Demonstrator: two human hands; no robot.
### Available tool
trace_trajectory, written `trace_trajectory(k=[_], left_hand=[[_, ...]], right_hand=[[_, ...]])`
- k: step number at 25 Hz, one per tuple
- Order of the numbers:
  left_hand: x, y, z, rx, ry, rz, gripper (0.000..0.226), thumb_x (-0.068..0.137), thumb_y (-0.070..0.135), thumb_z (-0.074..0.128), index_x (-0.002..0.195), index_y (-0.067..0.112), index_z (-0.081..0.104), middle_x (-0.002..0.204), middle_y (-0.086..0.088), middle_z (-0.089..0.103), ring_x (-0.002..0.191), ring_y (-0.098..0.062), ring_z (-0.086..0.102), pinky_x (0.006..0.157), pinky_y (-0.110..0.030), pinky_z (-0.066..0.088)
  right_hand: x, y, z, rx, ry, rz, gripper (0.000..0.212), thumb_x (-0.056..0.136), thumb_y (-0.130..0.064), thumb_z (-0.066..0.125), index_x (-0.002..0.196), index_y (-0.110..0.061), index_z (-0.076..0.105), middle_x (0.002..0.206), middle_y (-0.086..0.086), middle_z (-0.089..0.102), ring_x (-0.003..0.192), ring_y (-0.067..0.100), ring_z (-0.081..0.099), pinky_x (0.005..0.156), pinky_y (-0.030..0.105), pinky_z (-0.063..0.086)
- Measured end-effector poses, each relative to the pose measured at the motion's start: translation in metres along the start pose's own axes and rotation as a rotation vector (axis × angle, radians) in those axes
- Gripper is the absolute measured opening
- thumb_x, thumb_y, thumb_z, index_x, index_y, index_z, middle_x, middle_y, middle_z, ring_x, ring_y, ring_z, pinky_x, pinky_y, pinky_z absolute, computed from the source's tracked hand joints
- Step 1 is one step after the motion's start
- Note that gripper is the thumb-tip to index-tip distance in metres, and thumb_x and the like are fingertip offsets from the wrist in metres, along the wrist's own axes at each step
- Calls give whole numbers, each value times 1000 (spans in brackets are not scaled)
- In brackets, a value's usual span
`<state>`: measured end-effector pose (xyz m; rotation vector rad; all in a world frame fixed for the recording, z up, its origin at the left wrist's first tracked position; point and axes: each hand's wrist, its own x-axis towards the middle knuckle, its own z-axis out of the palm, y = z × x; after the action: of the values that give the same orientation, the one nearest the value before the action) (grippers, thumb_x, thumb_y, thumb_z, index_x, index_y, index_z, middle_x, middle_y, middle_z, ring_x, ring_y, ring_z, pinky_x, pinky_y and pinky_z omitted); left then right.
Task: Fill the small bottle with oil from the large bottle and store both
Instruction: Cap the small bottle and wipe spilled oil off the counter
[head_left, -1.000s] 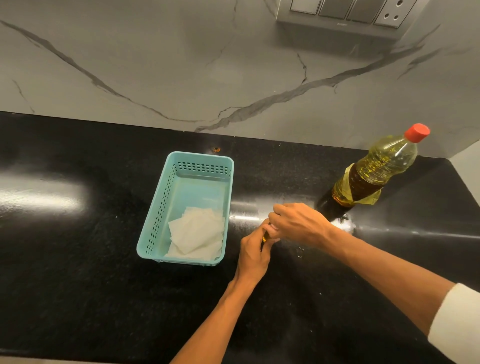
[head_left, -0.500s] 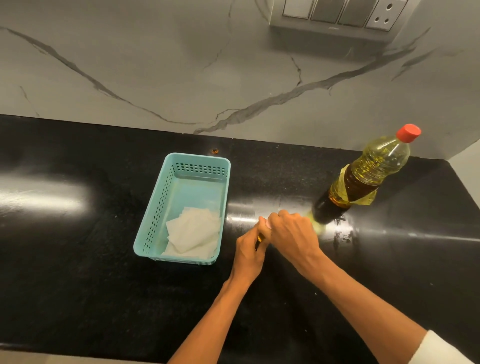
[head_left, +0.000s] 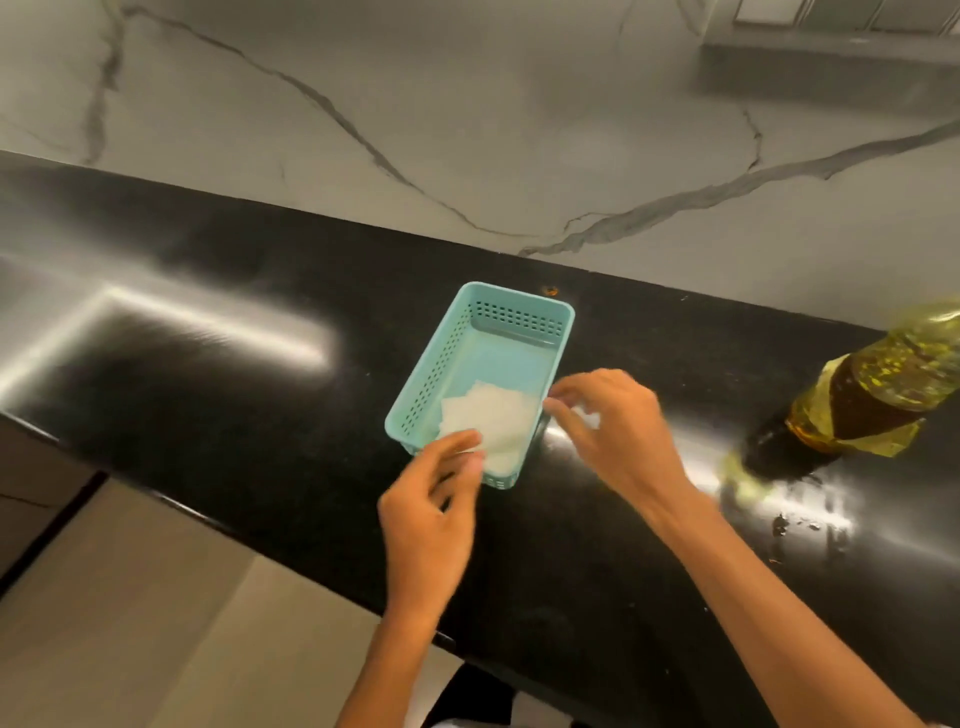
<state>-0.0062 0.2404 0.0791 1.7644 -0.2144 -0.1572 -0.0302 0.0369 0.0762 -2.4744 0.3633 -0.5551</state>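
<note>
The large oil bottle (head_left: 883, 395) stands at the right edge of the black counter (head_left: 208, 395), its cap out of frame. A teal basket (head_left: 519, 317) sits mid-counter with white tissues (head_left: 488, 415) lying in its near end. My left hand (head_left: 431, 519) reaches over the basket's near rim, its thumb and forefinger at the tissues' edge; blur hides whether they pinch. My right hand (head_left: 618, 431) hovers beside the basket's right wall with fingers spread and holds nothing. The small bottle is not visible.
A yellowish oily smear (head_left: 743, 478) and dark specks (head_left: 779, 525) lie on the counter at the large bottle's base. The marble wall (head_left: 467, 130) rises behind the counter. The counter's front edge and the floor (head_left: 130, 597) show at lower left.
Both hands have left the spot where they were clasped together near the bottle and moved left to the basket. They have come apart, and my view has swung left and down.
</note>
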Motion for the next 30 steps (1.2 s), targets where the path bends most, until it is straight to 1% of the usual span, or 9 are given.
trace_trajectory(k=[2,5,10,14,17,20,23,26,30], left_hand=[[9,0,-31,-56,126,-29,20,92,8,70,108,18,73,104,7,77,103,-5,72,86,-19,58],[34,-3,-62,-93,179,-54,20,93,7,67,106,22,72,101,6,77,98,-10,74,83,-17,58],[74,-16,-85,-81,85,-100,20,93,10,67,104,27,71,99,13,77,95,-6,73,82,-15,57],[100,-24,-93,-84,-7,-114,20,93,10,67,104,26,71,98,13,77,95,-5,73,85,-18,58],[113,-25,-94,-68,-81,-94,22,93,11,67,104,29,71,99,16,76,96,-3,73,86,-19,58],[120,-21,-80,23,-257,-16,26,93,18,68,110,37,70,109,17,73,105,1,68,86,-23,59],[118,-12,-50,78,-467,76,31,88,33,71,118,42,66,120,19,68,110,4,64,87,-16,57],[109,-7,-25,51,-470,103,36,82,41,73,117,33,72,119,19,71,114,2,64,87,-14,56],[95,-4,-2,-36,-451,-5,20,78,34,79,98,32,78,96,16,77,98,2,70,83,-18,59]], right_hand=[[19,-21,26,-42,-231,-88,14,87,-29,70,100,-22,72,92,-6,66,91,12,54,71,29,48],[44,-37,69,-428,-493,-200,25,86,-24,70,111,-20,69,103,0,64,103,20,52,67,33,47],[55,-35,117,-705,-646,-138,11,86,-8,68,97,-10,69,95,6,63,94,23,54,62,33,49],[55,-27,117,-584,-516,-48,6,86,-11,70,87,-14,75,89,1,67,88,20,55,66,36,55],[53,-44,92,-245,-337,167,12,90,-23,68,99,-17,74,93,-3,73,84,16,64,70,29,55],[42,-69,66,137,-170,417,18,91,-18,67,108,-19,67,93,-7,73,75,6,70,69,15,53],[27,-90,49,541,-5,617,14,90,-7,65,100,-13,73,97,-1,75,84,9,72,76,24,58],[9,-101,33,912,63,750,19,93,-12,60,104,-10,75,105,3,75,104,17,69,91,33,53],[-18,-100,20,850,223,744,25,84,-19,68,108,-12,72,99,3,76,97,17,71,85,35,58]])
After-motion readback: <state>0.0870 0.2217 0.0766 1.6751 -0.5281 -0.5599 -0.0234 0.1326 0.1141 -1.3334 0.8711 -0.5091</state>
